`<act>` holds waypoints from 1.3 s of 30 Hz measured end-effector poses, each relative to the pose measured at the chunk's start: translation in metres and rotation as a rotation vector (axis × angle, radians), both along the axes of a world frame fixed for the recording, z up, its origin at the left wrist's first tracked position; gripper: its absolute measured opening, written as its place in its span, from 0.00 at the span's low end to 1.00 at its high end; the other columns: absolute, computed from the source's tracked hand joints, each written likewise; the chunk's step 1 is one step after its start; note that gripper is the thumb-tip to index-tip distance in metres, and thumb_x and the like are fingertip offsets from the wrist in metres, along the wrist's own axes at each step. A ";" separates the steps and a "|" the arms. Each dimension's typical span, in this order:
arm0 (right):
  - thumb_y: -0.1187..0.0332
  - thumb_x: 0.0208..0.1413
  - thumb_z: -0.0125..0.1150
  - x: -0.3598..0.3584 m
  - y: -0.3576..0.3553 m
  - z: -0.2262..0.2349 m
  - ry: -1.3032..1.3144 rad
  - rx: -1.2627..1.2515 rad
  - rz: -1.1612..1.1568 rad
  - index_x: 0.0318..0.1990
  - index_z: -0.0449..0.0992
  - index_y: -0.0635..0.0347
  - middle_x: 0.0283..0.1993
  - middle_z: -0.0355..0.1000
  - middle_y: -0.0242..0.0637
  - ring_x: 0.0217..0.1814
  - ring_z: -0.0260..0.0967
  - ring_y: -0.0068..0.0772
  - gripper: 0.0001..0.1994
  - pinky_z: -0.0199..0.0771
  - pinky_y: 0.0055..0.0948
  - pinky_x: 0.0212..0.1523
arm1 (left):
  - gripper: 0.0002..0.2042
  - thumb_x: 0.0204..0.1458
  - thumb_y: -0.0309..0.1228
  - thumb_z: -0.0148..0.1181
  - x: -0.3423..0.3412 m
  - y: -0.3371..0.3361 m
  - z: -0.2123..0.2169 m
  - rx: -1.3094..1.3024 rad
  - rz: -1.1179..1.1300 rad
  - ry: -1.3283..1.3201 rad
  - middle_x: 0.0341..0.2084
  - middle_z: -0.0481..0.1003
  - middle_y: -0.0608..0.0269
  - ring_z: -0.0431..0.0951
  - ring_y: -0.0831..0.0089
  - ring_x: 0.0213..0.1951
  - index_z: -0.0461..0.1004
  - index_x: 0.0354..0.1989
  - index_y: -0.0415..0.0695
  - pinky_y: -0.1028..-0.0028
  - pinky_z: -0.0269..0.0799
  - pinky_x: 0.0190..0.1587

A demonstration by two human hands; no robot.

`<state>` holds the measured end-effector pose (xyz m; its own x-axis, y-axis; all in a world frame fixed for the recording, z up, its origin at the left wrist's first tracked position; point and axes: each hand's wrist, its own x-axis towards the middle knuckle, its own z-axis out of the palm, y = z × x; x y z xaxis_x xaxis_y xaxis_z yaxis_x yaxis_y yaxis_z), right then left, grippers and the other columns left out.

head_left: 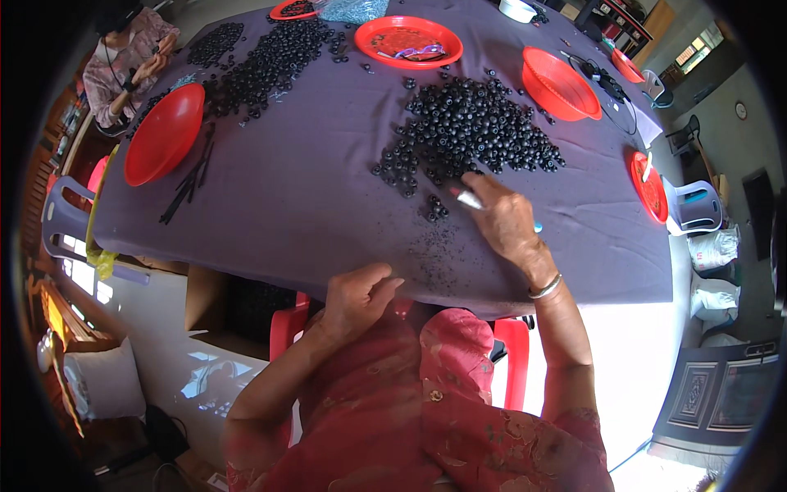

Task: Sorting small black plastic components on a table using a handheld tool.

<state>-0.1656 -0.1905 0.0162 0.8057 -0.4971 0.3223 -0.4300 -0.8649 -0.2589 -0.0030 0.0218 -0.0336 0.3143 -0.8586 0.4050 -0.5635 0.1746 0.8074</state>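
My right hand point(503, 218) is closed around a slim tool point(469, 198) with a pale, shiny front part and a teal end point(538, 227) showing past the palm; its exact kind is blurred. The tool's tip points left, close to the near edge of a large heap of small black ring-like parts point(475, 123). A few loose black parts point(437, 208) lie just left of the tip. Over the table's front edge, my left hand point(357, 297) is curled with thumb and forefinger close together. Whatever it may hold is hidden. Dark crumbs point(438, 250) are scattered on the cloth between both hands.
A dark cloth covers the table point(303, 197). Red basins point(166, 135) point(561, 84) and red trays point(408, 42) point(648, 187) stand around the heap. Black strips point(190, 180) lie at left. Another person point(131, 61) sits at the far left beside more black parts point(270, 61). An open cardboard box point(209, 303) stands below.
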 end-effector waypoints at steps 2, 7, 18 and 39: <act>0.74 0.46 0.64 0.000 -0.006 0.012 -0.034 0.065 -0.102 0.46 0.74 0.62 0.40 0.75 0.46 0.40 0.73 0.51 0.17 0.73 0.39 0.40 | 0.09 0.47 0.23 0.65 0.001 0.002 -0.001 0.004 0.008 0.035 0.15 0.68 0.60 0.64 0.79 0.15 0.69 0.26 0.36 0.76 0.60 0.19; 0.72 0.47 0.63 0.004 -0.017 0.003 -0.132 0.400 -0.029 0.35 0.76 0.64 0.31 0.72 0.42 0.33 0.73 0.40 0.08 0.70 0.34 0.36 | 0.08 0.47 0.23 0.65 0.009 -0.004 0.017 0.089 0.014 0.060 0.15 0.67 0.62 0.63 0.84 0.17 0.70 0.26 0.35 0.78 0.61 0.20; 0.73 0.40 0.62 0.025 0.006 -0.005 0.022 0.214 0.018 0.33 0.77 0.61 0.30 0.70 0.42 0.35 0.71 0.49 0.09 0.71 0.42 0.36 | 0.08 0.49 0.22 0.64 0.013 -0.042 0.008 0.149 -0.093 0.310 0.23 0.70 0.72 0.66 0.88 0.26 0.71 0.35 0.37 0.83 0.65 0.28; 0.79 0.36 0.62 0.028 0.062 0.029 -0.322 0.410 0.263 0.30 0.73 0.61 0.28 0.68 0.36 0.28 0.70 0.43 0.10 0.70 0.34 0.28 | 0.07 0.54 0.29 0.61 0.012 -0.043 0.029 0.164 -0.360 1.050 0.31 0.75 0.67 0.72 0.83 0.31 0.72 0.39 0.43 0.81 0.67 0.33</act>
<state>-0.1380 -0.1285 0.0454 0.8123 -0.4294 0.3948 -0.0588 -0.7337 -0.6769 0.0092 -0.0212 -0.0045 0.1558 -0.9869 -0.0412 0.4718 0.0376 0.8809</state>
